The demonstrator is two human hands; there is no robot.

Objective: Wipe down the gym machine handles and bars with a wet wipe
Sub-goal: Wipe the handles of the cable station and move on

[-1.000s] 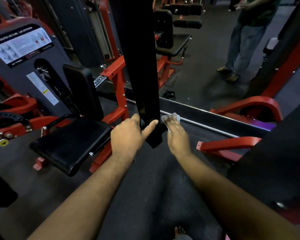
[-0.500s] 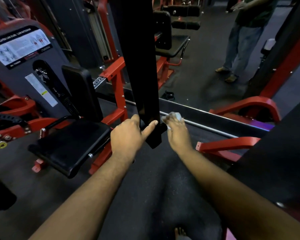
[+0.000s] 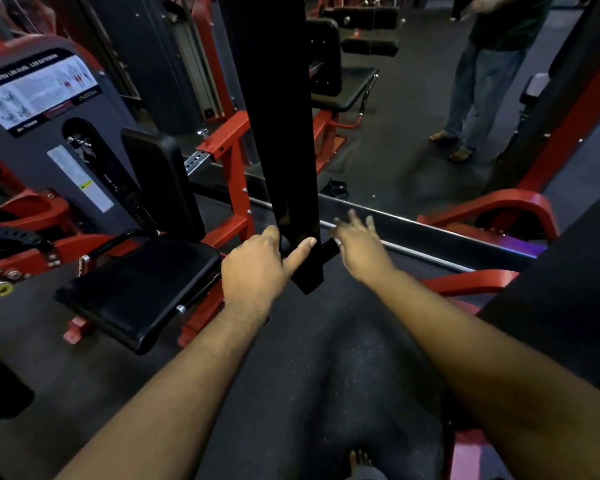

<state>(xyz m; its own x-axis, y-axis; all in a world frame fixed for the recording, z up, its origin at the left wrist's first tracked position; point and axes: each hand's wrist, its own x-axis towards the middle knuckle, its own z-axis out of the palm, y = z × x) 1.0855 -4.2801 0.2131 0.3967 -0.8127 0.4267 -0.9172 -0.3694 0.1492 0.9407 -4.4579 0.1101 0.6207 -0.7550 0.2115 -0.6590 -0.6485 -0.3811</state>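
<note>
Hanging straight down mid-frame, the black bar point(image 3: 284, 140) has the left hand point(image 3: 257, 268) wrapped around its lower end, thumb pressed on the front face. Just right, the right hand point(image 3: 357, 247) is spread wide, fingers blurred, beside a short black handle point(image 3: 329, 250); no wipe shows.

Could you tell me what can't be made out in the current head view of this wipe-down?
- Wet wipe: not visible; the right hand is motion-blurred with fingers spread, so whether it holds the wipe is unclear.
- Left hand fingertips: hidden behind the black bar it grips.
- Top of the black bar: cut off by the upper edge.
- Instruction label on the grey machine: text too small to read.
</note>
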